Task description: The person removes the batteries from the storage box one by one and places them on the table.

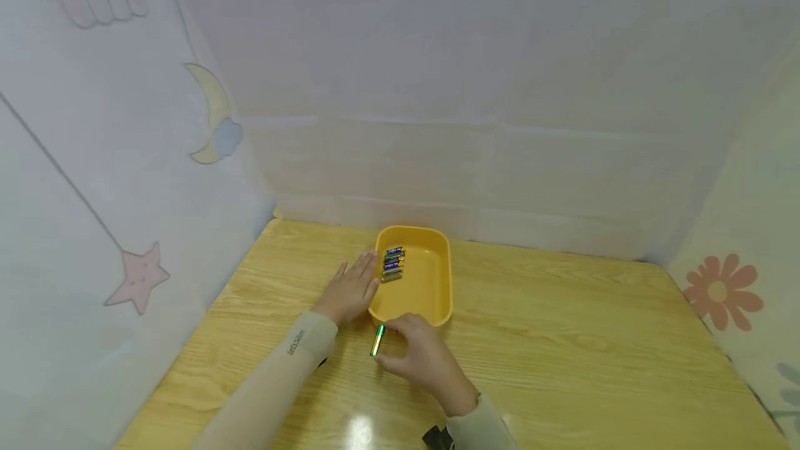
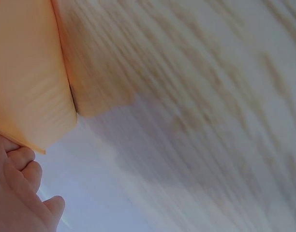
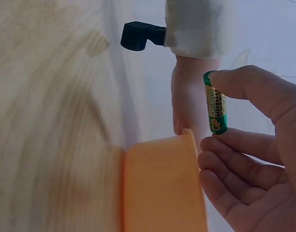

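Note:
A green and gold battery [image 1: 378,340] is pinched end to end between the thumb and forefinger of my right hand [image 1: 421,360], just in front of the yellow tray [image 1: 428,290]. In the right wrist view, "GP" lettering shows on the battery [image 3: 216,104], and the other fingers are beside the tray's rim. My left hand [image 1: 351,290] rests at the tray's left rim with its fingers extended. Inside the tray, several batteries [image 1: 392,266] lie side by side in a column along the left wall. The left wrist view has the left fingers [image 2: 22,157] at the rim.
The tray stands on a wood-grain table [image 1: 562,339], near its back edge. A pale sheet [image 1: 500,89] rises behind, with printed sheets at both sides. Black wrist pieces show at the right sleeve [image 1: 481,429] and the left one.

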Tool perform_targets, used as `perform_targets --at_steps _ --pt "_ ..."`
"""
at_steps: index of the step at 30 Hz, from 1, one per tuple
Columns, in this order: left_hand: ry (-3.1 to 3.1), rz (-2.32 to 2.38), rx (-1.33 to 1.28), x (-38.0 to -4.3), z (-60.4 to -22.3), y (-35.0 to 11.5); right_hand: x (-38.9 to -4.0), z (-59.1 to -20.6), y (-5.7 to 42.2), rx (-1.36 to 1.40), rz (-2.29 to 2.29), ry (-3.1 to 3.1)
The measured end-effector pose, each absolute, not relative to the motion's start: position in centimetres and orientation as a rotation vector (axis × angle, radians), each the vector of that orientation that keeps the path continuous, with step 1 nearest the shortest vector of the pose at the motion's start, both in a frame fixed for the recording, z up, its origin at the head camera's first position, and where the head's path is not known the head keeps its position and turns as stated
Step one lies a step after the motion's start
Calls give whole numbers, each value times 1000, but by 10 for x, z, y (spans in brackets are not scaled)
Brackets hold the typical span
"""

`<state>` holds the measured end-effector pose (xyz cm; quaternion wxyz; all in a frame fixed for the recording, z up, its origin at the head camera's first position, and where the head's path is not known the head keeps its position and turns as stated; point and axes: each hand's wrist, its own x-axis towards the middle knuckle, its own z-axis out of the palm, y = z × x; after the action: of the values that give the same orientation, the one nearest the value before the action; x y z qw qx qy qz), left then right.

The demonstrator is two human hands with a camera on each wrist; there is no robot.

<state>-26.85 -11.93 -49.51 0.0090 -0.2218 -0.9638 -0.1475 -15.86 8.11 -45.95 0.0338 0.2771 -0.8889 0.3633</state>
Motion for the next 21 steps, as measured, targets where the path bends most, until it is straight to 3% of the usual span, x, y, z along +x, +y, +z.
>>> perform_targets --at_steps 21 --pt "-2995 -447 -679 -271 -497 -121 -161 -494 57 801 1072 -2852"
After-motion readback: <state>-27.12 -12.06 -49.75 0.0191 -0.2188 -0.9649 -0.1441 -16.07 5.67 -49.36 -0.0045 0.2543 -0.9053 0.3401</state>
